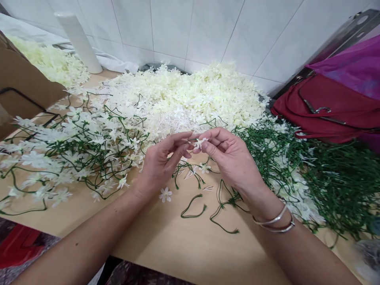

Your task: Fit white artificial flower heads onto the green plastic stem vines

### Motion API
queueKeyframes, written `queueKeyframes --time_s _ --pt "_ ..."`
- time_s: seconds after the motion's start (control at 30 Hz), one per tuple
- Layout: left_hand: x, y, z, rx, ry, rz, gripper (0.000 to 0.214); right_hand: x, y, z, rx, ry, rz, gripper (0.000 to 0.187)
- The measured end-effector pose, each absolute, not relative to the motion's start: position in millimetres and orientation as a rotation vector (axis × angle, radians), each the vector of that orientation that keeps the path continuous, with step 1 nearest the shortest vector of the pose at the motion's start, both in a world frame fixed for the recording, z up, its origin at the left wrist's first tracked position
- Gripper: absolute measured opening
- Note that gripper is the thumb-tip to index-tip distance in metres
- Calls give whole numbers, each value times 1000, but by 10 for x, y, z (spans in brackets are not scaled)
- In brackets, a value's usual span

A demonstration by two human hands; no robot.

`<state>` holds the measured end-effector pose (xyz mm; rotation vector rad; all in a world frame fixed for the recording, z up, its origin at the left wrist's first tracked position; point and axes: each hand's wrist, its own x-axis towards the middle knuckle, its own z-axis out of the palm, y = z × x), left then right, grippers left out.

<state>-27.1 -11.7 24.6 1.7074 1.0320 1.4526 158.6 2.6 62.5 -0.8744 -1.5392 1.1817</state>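
Observation:
My left hand (162, 162) and my right hand (231, 158) meet above the wooden table (178, 241), fingertips pinched together on one small white artificial flower (200, 142). Both hands are closed in a pinch. A big heap of loose cream-white flower heads (190, 95) lies just behind them. To the left are green stems fitted with white flowers (80, 150). To the right lies a pile of bare green stems (320, 178). A single loose flower (165, 194) and a few green stem pieces (192, 206) lie on the table under my hands.
A brown cardboard box (20, 87) stands at the far left, with more cream flowers (50, 63) behind it. A white cylinder (78, 39) stands by the tiled wall. A red bag (326, 107) and purple cloth (353, 67) sit at the right.

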Motion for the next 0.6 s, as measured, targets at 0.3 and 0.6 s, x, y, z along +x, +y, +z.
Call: queueKeyframes --time_s 0.3,0.6 --pt "-284 -53 251 1323 938 1211 34 1780 230 611 -941 -1541 1329 28" --pt "-317 19 101 1156 902 1213 28 1776 316 427 -936 -1388 1609 38"
